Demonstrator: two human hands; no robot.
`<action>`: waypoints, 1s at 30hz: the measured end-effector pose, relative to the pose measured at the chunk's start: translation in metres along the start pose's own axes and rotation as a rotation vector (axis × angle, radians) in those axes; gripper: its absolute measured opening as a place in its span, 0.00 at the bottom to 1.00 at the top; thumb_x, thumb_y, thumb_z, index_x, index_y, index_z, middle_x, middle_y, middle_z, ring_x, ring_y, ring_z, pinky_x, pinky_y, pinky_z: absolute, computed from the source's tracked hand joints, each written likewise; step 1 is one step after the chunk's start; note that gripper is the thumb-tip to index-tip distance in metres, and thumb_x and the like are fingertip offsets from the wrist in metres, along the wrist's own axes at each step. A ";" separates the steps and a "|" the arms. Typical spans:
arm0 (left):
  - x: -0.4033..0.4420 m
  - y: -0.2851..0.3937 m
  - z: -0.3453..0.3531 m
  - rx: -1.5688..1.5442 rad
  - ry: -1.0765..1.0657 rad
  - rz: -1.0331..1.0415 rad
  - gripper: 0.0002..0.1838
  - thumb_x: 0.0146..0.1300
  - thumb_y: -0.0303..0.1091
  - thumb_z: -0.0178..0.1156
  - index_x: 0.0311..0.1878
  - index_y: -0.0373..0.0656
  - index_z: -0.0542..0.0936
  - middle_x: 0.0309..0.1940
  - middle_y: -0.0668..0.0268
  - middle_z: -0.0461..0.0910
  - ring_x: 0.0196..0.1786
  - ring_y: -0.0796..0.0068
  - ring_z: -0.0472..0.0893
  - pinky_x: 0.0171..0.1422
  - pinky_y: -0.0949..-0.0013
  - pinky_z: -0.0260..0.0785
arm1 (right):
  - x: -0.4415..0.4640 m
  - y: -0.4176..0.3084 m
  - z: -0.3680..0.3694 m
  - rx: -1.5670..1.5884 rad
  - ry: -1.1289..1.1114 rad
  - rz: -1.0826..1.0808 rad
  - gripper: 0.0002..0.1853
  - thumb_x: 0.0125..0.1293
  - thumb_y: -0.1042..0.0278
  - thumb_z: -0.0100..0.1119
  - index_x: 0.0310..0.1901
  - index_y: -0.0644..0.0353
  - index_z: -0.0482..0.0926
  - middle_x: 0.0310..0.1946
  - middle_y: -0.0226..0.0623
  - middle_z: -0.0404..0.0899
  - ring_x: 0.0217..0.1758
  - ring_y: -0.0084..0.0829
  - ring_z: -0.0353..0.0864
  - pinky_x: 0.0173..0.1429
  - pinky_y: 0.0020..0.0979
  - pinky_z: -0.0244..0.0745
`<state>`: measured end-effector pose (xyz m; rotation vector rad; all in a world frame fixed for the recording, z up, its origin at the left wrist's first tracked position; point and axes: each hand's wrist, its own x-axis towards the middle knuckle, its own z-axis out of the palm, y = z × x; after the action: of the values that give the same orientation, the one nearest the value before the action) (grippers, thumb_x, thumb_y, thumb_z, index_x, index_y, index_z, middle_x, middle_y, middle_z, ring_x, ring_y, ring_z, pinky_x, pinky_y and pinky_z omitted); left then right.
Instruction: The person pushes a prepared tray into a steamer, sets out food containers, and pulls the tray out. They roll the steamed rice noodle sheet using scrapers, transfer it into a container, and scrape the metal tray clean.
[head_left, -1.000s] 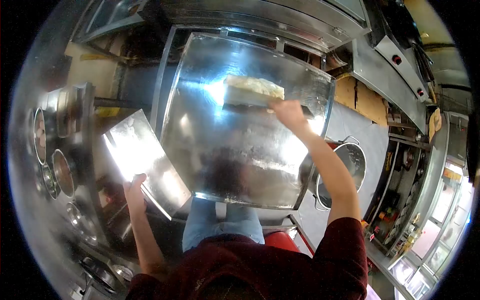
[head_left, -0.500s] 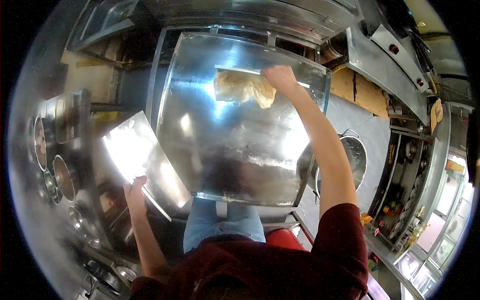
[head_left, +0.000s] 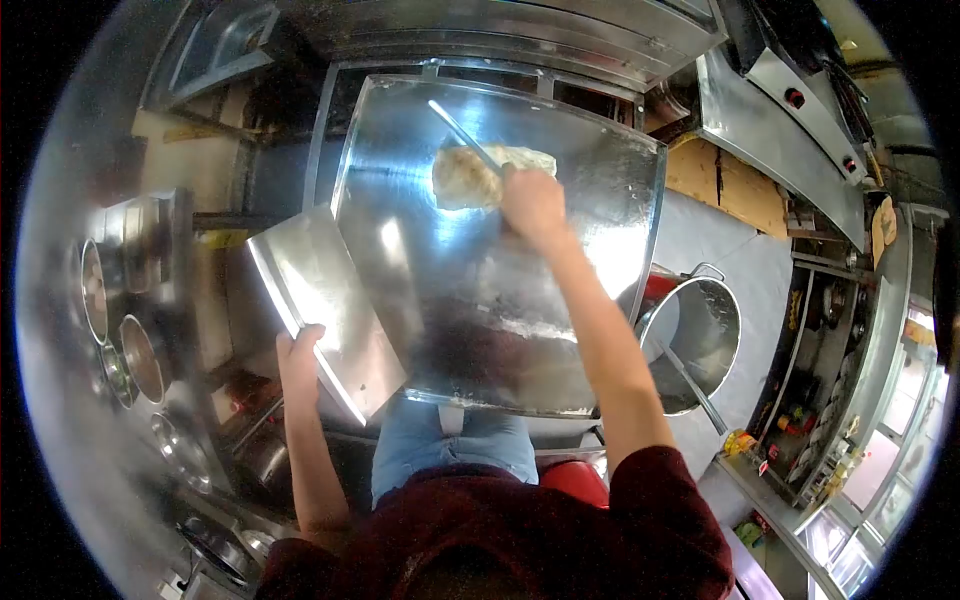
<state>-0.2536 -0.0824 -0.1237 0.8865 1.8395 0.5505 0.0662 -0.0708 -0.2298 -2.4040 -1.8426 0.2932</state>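
My left hand (head_left: pixel 303 350) grips the long edge of a shiny rectangular metal tray (head_left: pixel 350 335), tilted at the left front corner of the steel worktop (head_left: pixel 450 345). My right hand (head_left: pixel 533 200) is closed around a thin straight metal bar (head_left: pixel 458 128) that points toward the far left. Beneath the bar, on the far half of the worktop, lies a pale, crumpled, soft sheet (head_left: pixel 465 183). Whether it is dough or cloth I cannot tell. My right hand covers part of its near right side. A whitish smear (head_left: pixel 530 328) marks the nearer steel surface.
A large metal pot (head_left: pixel 705 330) with a long handle leaning out stands right of the worktop. Several round metal containers (head_left: pixel 145 360) line the left side. A red container (head_left: pixel 573 484) sits below the worktop's front edge. At the upper right is a steel unit with knobs (head_left: pixel 795 98).
My right hand has come nearer and left, swinging the bar from nearly level to a steep slant. The pale sheet now lies flatter. The tray has moved right, toward the worktop.
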 end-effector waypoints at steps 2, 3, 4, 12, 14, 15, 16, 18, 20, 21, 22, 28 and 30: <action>0.024 -0.014 -0.002 -0.039 -0.058 0.001 0.18 0.44 0.33 0.57 0.39 0.33 0.70 0.34 0.61 0.70 0.39 0.71 0.69 0.45 0.71 0.60 | -0.010 -0.034 -0.004 0.184 -0.097 0.146 0.13 0.51 0.73 0.46 0.41 0.64 0.70 0.23 0.49 0.76 0.30 0.45 0.77 0.34 0.40 0.73; 0.032 -0.013 0.001 -0.003 -0.072 0.018 0.19 0.44 0.33 0.57 0.39 0.32 0.70 0.34 0.60 0.70 0.39 0.72 0.69 0.45 0.71 0.60 | -0.009 -0.048 0.006 0.215 -0.125 0.207 0.14 0.52 0.73 0.44 0.42 0.64 0.69 0.24 0.49 0.76 0.31 0.45 0.78 0.35 0.40 0.73; 0.038 -0.007 0.006 -0.038 -0.090 0.002 0.18 0.44 0.33 0.57 0.38 0.32 0.70 0.33 0.60 0.70 0.39 0.72 0.69 0.44 0.71 0.60 | -0.007 -0.059 0.021 0.240 -0.150 0.270 0.14 0.53 0.74 0.43 0.43 0.64 0.68 0.26 0.49 0.76 0.32 0.44 0.78 0.36 0.41 0.73; 0.076 0.009 0.003 -0.056 -0.224 0.049 0.17 0.45 0.32 0.57 0.37 0.31 0.70 0.30 0.60 0.71 0.34 0.73 0.71 0.37 0.71 0.63 | -0.020 -0.062 0.011 0.319 -0.035 0.574 0.18 0.53 0.69 0.49 0.46 0.67 0.66 0.25 0.50 0.76 0.31 0.47 0.77 0.36 0.41 0.72; 0.091 0.002 0.006 0.000 -0.234 0.074 0.16 0.45 0.33 0.57 0.35 0.31 0.71 0.28 0.62 0.72 0.32 0.74 0.71 0.36 0.70 0.63 | -0.037 -0.047 -0.015 0.252 0.022 0.723 0.20 0.54 0.67 0.49 0.45 0.74 0.63 0.23 0.54 0.75 0.31 0.47 0.76 0.35 0.42 0.71; 0.096 0.002 0.010 0.031 -0.291 0.059 0.17 0.46 0.33 0.56 0.37 0.31 0.70 0.30 0.62 0.72 0.32 0.73 0.71 0.36 0.70 0.63 | -0.043 -0.033 -0.005 0.225 0.150 0.716 0.20 0.55 0.69 0.47 0.46 0.75 0.60 0.22 0.54 0.74 0.30 0.50 0.76 0.35 0.43 0.70; 0.101 0.003 0.017 0.061 -0.347 0.046 0.18 0.46 0.33 0.56 0.39 0.32 0.69 0.31 0.62 0.71 0.33 0.73 0.70 0.37 0.70 0.63 | -0.042 -0.025 -0.009 0.246 0.155 0.747 0.19 0.54 0.70 0.47 0.45 0.74 0.61 0.23 0.54 0.74 0.30 0.51 0.75 0.35 0.44 0.70; 0.106 0.008 0.032 0.184 -0.420 0.089 0.14 0.47 0.34 0.56 0.35 0.34 0.70 0.28 0.65 0.71 0.31 0.75 0.69 0.34 0.71 0.61 | -0.037 -0.020 -0.015 0.261 0.149 0.770 0.16 0.54 0.74 0.45 0.44 0.72 0.61 0.24 0.54 0.75 0.30 0.52 0.75 0.35 0.44 0.70; 0.110 0.004 0.050 0.356 -0.330 0.239 0.12 0.48 0.34 0.53 0.23 0.32 0.72 0.16 0.65 0.69 0.22 0.78 0.68 0.26 0.71 0.59 | -0.025 -0.019 -0.017 0.250 0.141 0.749 0.15 0.53 0.77 0.42 0.44 0.69 0.60 0.26 0.53 0.75 0.31 0.51 0.76 0.37 0.44 0.70; 0.107 0.006 0.055 0.380 -0.340 0.247 0.12 0.49 0.34 0.53 0.22 0.32 0.72 0.14 0.65 0.68 0.20 0.77 0.68 0.25 0.70 0.59 | -0.019 -0.012 -0.005 0.243 0.107 0.747 0.14 0.53 0.75 0.43 0.42 0.69 0.61 0.26 0.54 0.75 0.32 0.52 0.75 0.37 0.45 0.70; 0.116 -0.001 0.058 0.447 -0.369 0.305 0.13 0.49 0.34 0.52 0.21 0.30 0.71 0.13 0.63 0.69 0.19 0.74 0.69 0.25 0.68 0.59 | -0.014 -0.004 0.012 0.234 0.070 0.749 0.13 0.53 0.74 0.45 0.40 0.69 0.63 0.27 0.55 0.75 0.33 0.53 0.75 0.38 0.46 0.69; 0.134 -0.015 0.064 0.610 -0.354 0.410 0.16 0.50 0.35 0.50 0.22 0.26 0.71 0.15 0.47 0.70 0.24 0.55 0.74 0.31 0.59 0.63 | -0.027 0.006 0.027 0.172 0.008 0.736 0.16 0.54 0.75 0.42 0.47 0.67 0.62 0.28 0.53 0.76 0.35 0.52 0.76 0.37 0.45 0.71; 0.142 -0.030 0.063 0.650 -0.357 0.506 0.16 0.50 0.35 0.50 0.22 0.26 0.70 0.16 0.46 0.70 0.24 0.53 0.74 0.31 0.59 0.63 | -0.023 0.014 0.029 0.215 -0.031 0.742 0.21 0.53 0.74 0.44 0.51 0.67 0.60 0.31 0.55 0.75 0.36 0.54 0.74 0.40 0.46 0.69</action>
<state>-0.2415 0.0083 -0.2529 1.7872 1.4649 0.0589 0.0674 -0.0975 -0.2585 -2.8138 -0.7910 0.5438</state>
